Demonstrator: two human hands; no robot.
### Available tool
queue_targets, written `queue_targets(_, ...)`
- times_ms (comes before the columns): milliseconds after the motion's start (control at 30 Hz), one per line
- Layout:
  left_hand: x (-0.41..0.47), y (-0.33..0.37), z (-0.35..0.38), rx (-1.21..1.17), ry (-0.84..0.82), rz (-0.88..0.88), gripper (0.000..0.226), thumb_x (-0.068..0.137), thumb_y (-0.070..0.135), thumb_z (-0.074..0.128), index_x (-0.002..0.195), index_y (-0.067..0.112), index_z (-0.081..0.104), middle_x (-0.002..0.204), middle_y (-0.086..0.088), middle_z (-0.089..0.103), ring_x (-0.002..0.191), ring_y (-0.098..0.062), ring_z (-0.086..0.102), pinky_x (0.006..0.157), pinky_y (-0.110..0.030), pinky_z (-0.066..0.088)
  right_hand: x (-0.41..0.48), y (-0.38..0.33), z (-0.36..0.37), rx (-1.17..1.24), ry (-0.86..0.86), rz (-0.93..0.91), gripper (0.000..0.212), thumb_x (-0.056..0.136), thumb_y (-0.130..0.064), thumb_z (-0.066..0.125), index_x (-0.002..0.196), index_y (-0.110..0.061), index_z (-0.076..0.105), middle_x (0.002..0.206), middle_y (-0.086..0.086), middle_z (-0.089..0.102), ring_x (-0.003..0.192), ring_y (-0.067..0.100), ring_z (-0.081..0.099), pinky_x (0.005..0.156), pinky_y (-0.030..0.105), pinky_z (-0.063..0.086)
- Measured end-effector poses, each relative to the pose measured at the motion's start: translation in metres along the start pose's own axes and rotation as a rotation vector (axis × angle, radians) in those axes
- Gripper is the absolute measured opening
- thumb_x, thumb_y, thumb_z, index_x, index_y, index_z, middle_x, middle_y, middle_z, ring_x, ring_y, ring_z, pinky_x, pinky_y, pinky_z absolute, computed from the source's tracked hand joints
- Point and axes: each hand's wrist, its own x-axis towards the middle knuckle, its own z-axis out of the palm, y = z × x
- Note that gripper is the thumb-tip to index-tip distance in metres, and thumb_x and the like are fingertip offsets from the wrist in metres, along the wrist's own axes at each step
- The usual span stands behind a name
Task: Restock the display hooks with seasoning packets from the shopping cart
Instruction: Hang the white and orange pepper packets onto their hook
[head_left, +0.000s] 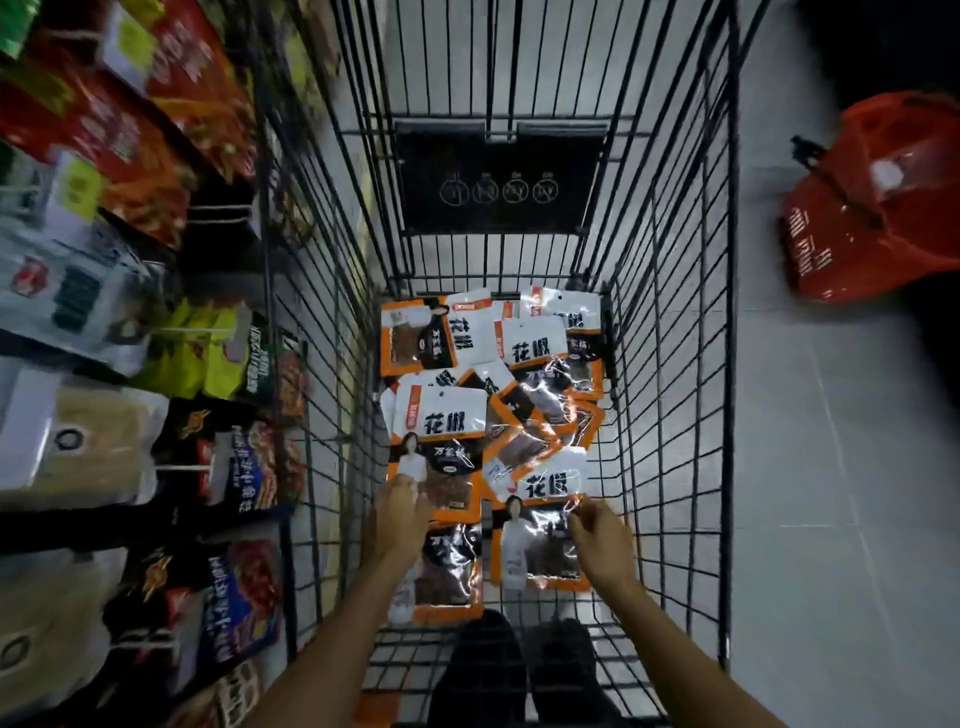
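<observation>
A black wire shopping cart (670, 364) stands in front of me, and several seasoning packets (493, 395), orange-edged and white ones, lie jumbled on its floor. My left hand (397, 519) reaches down flat onto an orange-edged packet (449, 488) at the near left, fingers spread over it. My right hand (597, 535) pinches the top right corner of another orange-edged packet (535, 551) at the near right. Display hooks (182, 470) with hanging packets run along the left edge, blurred.
Shelving with hung spice bags (228, 467) fills the left side, close to the cart's wall. A red shopping basket (878, 202) sits on the grey tiled floor at the right. My dark shoes (519, 670) show beneath the cart's near end.
</observation>
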Motion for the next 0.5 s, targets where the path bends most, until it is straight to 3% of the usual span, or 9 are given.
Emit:
queue_targets(100,0.030,-0.005,0.017,0.048,0.036,-0.102,0.037,0.095,0.012,0.051,0.127,-0.006,0.047,0.123,-0.025,0.052,0.114,-0.037,0.050,0.085,-0.036,0.041,0.021,0.017,0.016,-0.076,-0.046,0.087,0.025,0.093,-0.022,0.059,0.108,-0.002,0.057,0.108,0.012,0.058,0.101,0.023,0.058,0.082,0.029,0.050)
queue_targets(167,0.043,-0.004,0.025,0.040,0.051,-0.144,0.048,0.093,0.015,0.056,0.131,-0.008,0.040,0.131,-0.027,0.045,0.121,-0.038,0.044,0.093,-0.039,0.038,0.027,0.024,0.024,-0.068,-0.053,0.161,0.036,0.089,-0.024,0.065,0.113,0.000,0.053,0.112,0.013,0.056,0.105,0.025,0.057,0.092,0.037,0.050)
queue_targets(333,0.062,-0.006,0.041,0.072,0.073,-0.187,0.065,0.087,0.020,0.066,0.136,-0.005,0.033,0.137,-0.024,0.041,0.125,-0.036,0.042,0.102,-0.041,0.037,0.028,0.030,0.042,-0.099,0.021,0.264,0.048,0.084,-0.023,0.071,0.118,-0.003,0.045,0.116,0.015,0.057,0.107,0.029,0.058,0.091,0.044,0.050)
queue_targets(500,0.075,-0.012,0.045,0.036,0.130,-0.190,0.086,0.076,0.016,0.077,0.142,0.000,0.023,0.140,-0.022,0.036,0.129,-0.036,0.036,0.106,-0.047,0.034,0.029,0.028,0.049,-0.090,0.115,0.327,0.055,0.077,-0.024,0.077,0.117,-0.004,0.045,0.114,0.015,0.060,0.107,0.031,0.058,0.089,0.040,0.045)
